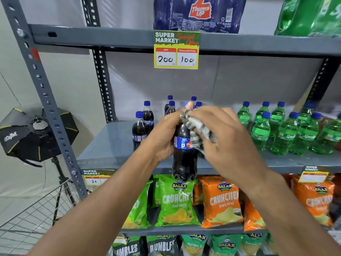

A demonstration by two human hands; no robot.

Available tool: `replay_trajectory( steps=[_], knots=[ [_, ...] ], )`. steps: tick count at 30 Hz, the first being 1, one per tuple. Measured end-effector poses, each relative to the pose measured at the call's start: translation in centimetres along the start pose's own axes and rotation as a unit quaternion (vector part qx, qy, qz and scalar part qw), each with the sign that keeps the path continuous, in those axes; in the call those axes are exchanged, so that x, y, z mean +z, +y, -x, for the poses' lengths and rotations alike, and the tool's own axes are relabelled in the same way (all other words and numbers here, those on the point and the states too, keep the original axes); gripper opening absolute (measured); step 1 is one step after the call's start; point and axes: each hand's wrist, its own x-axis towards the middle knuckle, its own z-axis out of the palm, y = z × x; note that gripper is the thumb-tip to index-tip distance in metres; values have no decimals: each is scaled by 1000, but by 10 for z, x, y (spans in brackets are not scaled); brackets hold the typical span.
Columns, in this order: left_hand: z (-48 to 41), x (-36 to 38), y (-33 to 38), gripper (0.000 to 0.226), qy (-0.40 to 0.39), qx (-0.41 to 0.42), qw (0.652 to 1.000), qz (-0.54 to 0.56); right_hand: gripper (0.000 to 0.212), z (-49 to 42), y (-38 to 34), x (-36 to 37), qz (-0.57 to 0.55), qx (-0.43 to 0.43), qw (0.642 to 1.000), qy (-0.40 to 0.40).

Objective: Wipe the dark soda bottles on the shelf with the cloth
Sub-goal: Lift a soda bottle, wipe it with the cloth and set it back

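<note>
The dark soda bottle (183, 154) is held clear of the shelf (110, 145), in front of its front edge, base hanging level with the crisp packets (176, 200) below. It is gripped at the upper body by the left hand (164, 137), fingers wrapped round it, thumb raised beside the cap. The cloth (198, 130) is pinched against the bottle's shoulder by the right hand (227, 137), fingers pressed together over it.

The bottle appears full, so it is judged heavy and firm; smooth plastic may slip (especially at the glossy label). A hold near the shoulder is advised. The cloth is soft and conforms readily.

The cap and neck are largely covered by cloth and thumb. The bottle's far side cannot be seen. Behind the held bottle, the remaining dark bottles (143, 124) are partly hidden; their count cannot be fixed. To its right, the green bottles (280, 130) are cut off at the frame edge.
</note>
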Motion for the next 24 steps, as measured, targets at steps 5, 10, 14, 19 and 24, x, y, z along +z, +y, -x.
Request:
replay_trajectory(
  steps=[5, 10, 14, 19, 24],
  knots=[
    [7, -1, 1, 34, -18, -4, 998, 55, 48, 1, -14, 3, 31, -63, 997, -4],
    [8, -2, -7, 31, 19, 10, 998, 61, 51, 17, -23, 6, 56, -103, 992, -52],
    [3, -3, -7, 31, 30, 31, 997, 57, 55, 42, -23, 12, 60, -114, 987, -100],
    [3, -6, 0, 34, 20, 66, 997, 34, 59, 69, -19, 20, 49, -120, 983, -127],
    [0, -2, -1, 34, 25, 74, 997, 23, 52, 54, -8, 22, 22, -84, 996, -23]
  ],
)
